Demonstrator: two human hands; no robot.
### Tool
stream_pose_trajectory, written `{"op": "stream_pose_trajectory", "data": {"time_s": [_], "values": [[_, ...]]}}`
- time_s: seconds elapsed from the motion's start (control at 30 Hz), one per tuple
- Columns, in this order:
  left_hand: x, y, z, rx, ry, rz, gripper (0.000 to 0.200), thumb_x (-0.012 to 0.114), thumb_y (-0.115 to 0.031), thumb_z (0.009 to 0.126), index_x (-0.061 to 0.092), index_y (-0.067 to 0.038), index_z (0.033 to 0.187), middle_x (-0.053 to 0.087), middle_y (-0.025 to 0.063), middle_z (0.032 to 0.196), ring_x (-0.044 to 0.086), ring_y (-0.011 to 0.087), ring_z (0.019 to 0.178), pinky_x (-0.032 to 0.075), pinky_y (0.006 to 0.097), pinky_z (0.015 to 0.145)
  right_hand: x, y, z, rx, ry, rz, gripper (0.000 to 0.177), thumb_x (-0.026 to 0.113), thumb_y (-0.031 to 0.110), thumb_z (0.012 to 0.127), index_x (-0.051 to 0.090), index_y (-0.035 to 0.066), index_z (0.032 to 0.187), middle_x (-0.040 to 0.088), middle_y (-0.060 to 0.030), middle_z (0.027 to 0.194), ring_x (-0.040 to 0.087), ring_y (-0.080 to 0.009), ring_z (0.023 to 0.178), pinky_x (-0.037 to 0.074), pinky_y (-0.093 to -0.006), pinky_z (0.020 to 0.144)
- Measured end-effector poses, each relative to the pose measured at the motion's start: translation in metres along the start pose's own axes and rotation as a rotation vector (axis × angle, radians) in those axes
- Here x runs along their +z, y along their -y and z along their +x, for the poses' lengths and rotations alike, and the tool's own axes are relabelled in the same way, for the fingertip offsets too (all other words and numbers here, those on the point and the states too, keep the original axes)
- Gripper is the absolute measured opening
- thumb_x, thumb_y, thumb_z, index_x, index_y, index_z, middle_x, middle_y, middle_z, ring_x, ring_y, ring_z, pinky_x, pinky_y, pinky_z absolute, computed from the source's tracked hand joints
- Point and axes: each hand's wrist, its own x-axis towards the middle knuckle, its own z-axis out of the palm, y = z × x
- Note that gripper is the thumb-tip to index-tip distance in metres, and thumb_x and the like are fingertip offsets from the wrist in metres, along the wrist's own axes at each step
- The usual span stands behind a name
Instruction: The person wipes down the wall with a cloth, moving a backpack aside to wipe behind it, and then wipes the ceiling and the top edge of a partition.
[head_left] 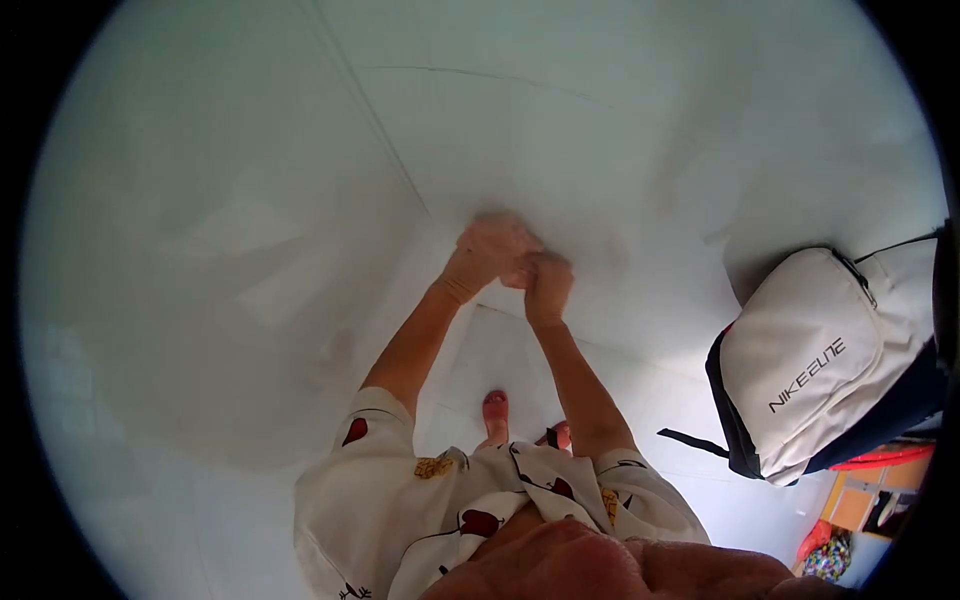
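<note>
My left hand and my right hand are brought together in front of me, close to the pale wall. Motion smears the fingers of my left hand, which lap over toward the right one. Curled in like a fist, my right hand meets the left at its fingertips. Whatever they may hold between them is hidden, and I cannot tell what it is. Both forearms reach forward from short white sleeves with a heart print.
A white and black backpack marked NIKE ELITE hangs at the right. Below it are a wooden shelf unit and a multicoloured bundle. My foot in a red sandal stands on the light floor. A wall corner line runs down toward my hands.
</note>
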Motion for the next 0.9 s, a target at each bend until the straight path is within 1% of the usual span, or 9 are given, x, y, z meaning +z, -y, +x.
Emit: {"op": "stream_pose_trajectory", "data": {"time_s": [0.17,0.2,0.3,0.37,0.47,0.57,0.67,0.8,0.9], "values": [[-0.084,0.006,-0.005,0.009,-0.579,0.381,0.015,0.070,-0.006,0.069,0.066,-0.009,0.083,0.062,0.0048,0.084,0.059,0.0236,0.088,0.049,0.0348,0.073,0.027,0.069,0.040,-0.341,-0.097,0.278,0.030,0.058,-0.003,0.085,0.063,0.000,0.114,0.063,-0.0217,0.115,0.062,-0.0384,0.088,0.050,-0.0444,0.079],[-0.094,0.006,-0.008,0.070,-0.698,0.369,0.017,0.071,-0.005,0.067,0.066,-0.007,0.083,0.063,0.0052,0.086,0.059,0.0248,0.091,0.049,0.0353,0.076,0.016,0.087,0.044,-0.152,0.107,0.445,0.033,0.058,-0.002,0.087,0.059,0.001,0.120,0.061,-0.0217,0.119,0.061,-0.0374,0.095,0.049,-0.0436,0.082],[-0.116,-0.022,-0.015,0.092,-0.593,0.384,0.024,0.073,-0.001,0.064,0.067,-0.005,0.087,0.065,0.0065,0.099,0.058,0.0273,0.099,0.047,0.0366,0.086,-0.047,0.119,0.047,0.067,0.465,0.649,0.041,0.058,0.007,0.093,0.049,0.002,0.133,0.057,-0.0207,0.128,0.057,-0.0335,0.111,0.047,-0.0417,0.091],[-0.126,-0.050,-0.026,0.000,-0.488,0.244,0.026,0.072,0.002,0.066,0.067,-0.004,0.091,0.064,0.0064,0.108,0.057,0.0269,0.104,0.047,0.0385,0.087,-0.077,0.121,0.033,-0.256,0.333,0.479,0.044,0.060,0.019,0.097,0.045,0.002,0.135,0.058,-0.0188,0.126,0.054,-0.0296,0.118,0.046,-0.0411,0.097],[-0.139,-0.087,-0.035,0.027,-0.540,0.051,0.028,0.066,0.010,0.072,0.064,-0.004,0.097,0.061,0.0074,0.119,0.057,0.0258,0.106,0.049,0.0388,0.084,-0.098,0.119,0.002,-0.282,0.155,0.669,0.049,0.062,0.016,0.096,0.042,0.005,0.140,0.056,-0.0115,0.128,0.055,-0.0281,0.118,0.044,-0.0406,0.100],[-0.146,-0.133,-0.057,-0.121,-0.577,-0.205,0.028,0.058,0.015,0.079,0.061,-0.005,0.098,0.058,0.0088,0.127,0.058,0.0239,0.107,0.051,0.0369,0.083,-0.113,0.114,-0.008,0.089,0.551,1.245,0.050,0.064,0.022,0.097,0.046,0.005,0.139,0.056,-0.0091,0.128,0.053,-0.0252,0.122,0.042,-0.0420,0.106],[-0.160,-0.178,-0.073,-0.488,-0.644,-0.735,0.029,0.052,0.018,0.083,0.058,-0.007,0.097,0.057,0.0097,0.130,0.057,0.0234,0.112,0.051,0.0348,0.087,-0.140,0.101,-0.002,0.030,1.006,1.291,0.049,0.066,0.027,0.097,0.048,0.006,0.138,0.055,-0.0074,0.130,0.050,-0.0208,0.124,0.042,-0.0395,0.105],[-0.171,-0.196,-0.081,-0.445,-0.771,-0.978,0.033,0.048,0.018,0.085,0.057,-0.009,0.100,0.057,0.0087,0.131,0.055,0.0237,0.121,0.049,0.0352,0.095,-0.139,0.117,-0.007,-0.132,0.863,1.475,0.046,0.064,0.023,0.098,0.048,0.006,0.138,0.053,-0.0067,0.129,0.051,-0.0165,0.117,0.043,-0.0339,0.100],[-0.188,-0.194,-0.072,-0.074,-0.689,-0.531,0.032,0.053,0.016,0.085,0.056,-0.009,0.105,0.056,0.0109,0.136,0.055,0.0279,0.123,0.046,0.0373,0.101,-0.138,0.141,-0.009,-0.342,0.601,1.491,0.039,0.059,0.017,0.099,0.050,0.005,0.135,0.053,-0.0059,0.127,0.051,-0.0153,0.115,0.043,-0.0320,0.099]]}}
